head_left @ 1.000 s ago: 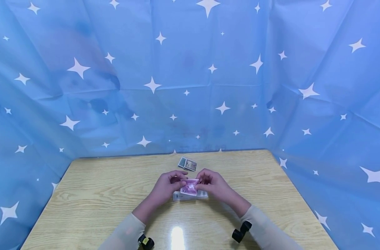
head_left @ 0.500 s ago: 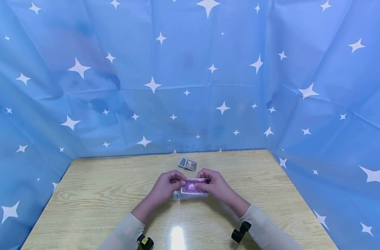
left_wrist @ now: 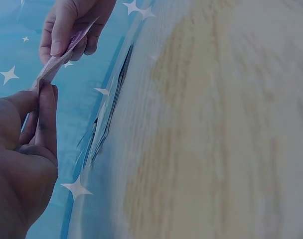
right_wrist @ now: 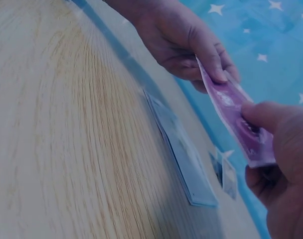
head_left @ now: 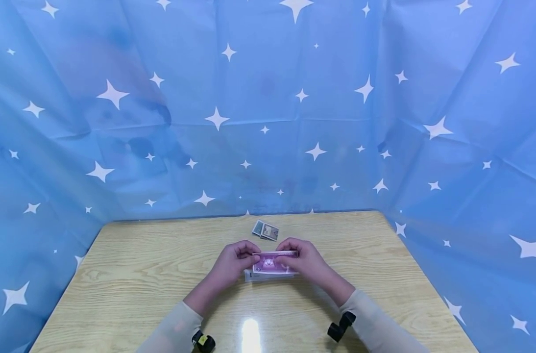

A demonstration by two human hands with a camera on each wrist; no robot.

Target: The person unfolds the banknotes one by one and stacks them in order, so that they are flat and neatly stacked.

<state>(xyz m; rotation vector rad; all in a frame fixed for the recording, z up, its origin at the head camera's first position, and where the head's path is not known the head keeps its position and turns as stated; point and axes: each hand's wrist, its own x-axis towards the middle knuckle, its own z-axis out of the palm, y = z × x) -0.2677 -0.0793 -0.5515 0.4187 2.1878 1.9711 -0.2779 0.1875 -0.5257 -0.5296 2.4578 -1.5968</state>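
A purple banknote is stretched flat between my two hands. My left hand pinches its left end between thumb and fingers, and my right hand pinches the right end, thumb lying across its face. The right wrist view shows the purple banknote held above the table. Below it a thin stack of pale banknotes lies on the wood, partly covered from the head view.
Two small folded notes or cards lie overlapping near the back of the wooden table. Behind the table hangs a blue curtain with white stars. Each sleeve has a black wrist camera.
The purple banknote looked shorter a second ago; its right part has since come into view, so it now shows longer and flatter. Both hands have hardly moved.
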